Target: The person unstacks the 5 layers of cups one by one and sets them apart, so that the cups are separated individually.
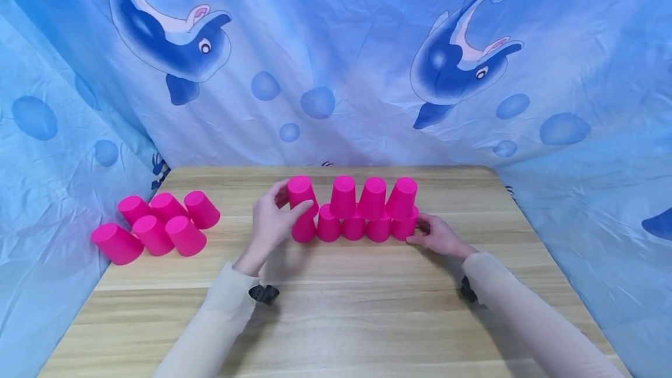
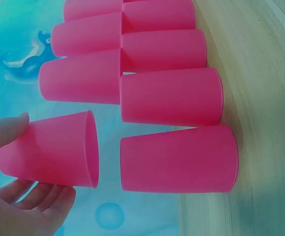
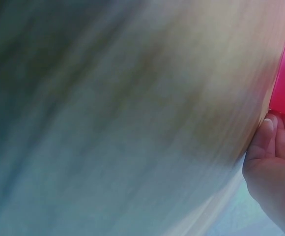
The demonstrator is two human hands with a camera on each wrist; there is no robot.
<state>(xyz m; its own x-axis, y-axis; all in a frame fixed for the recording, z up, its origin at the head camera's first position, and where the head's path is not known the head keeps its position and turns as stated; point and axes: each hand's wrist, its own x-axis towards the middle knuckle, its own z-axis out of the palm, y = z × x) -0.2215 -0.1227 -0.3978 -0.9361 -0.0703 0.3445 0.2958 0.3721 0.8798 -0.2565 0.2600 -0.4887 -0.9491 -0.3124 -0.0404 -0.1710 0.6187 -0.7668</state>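
My left hand (image 1: 273,220) grips one pink cup (image 1: 301,192), upside down, fingers and thumb curled round its wall; the left wrist view shows the same cup (image 2: 49,150) pinched between thumb above and fingers below, its rim apart from the lower cup beside it. This cup sits at the 9 o'clock end of the upper tier, tilted slightly, above the leftmost cup of the bottom row (image 1: 354,227). Bottom row: five inverted cups side by side, touching, near the middle of the wooden table (image 1: 336,319), toward its 12 o'clock edge. Upper tier: three more inverted cups (image 1: 371,198) stand on the gaps of the row, to the 3 o'clock side of the one I hold. My right hand (image 1: 440,237) rests on the table at the 3 o'clock end of the row, fingertips touching the end cup (image 1: 405,228); fingers look loosely bent, not wrapped round it. The right wrist view is mostly blur; it shows only fingers (image 3: 275,147) against a pink wall, so I cannot read the contact more finely. A loose group of six cups (image 1: 157,227) lies at the table's 9 o'clock edge, well apart from both hands. Blue dolphin-print cloth (image 1: 336,63) hangs behind and along both sides.
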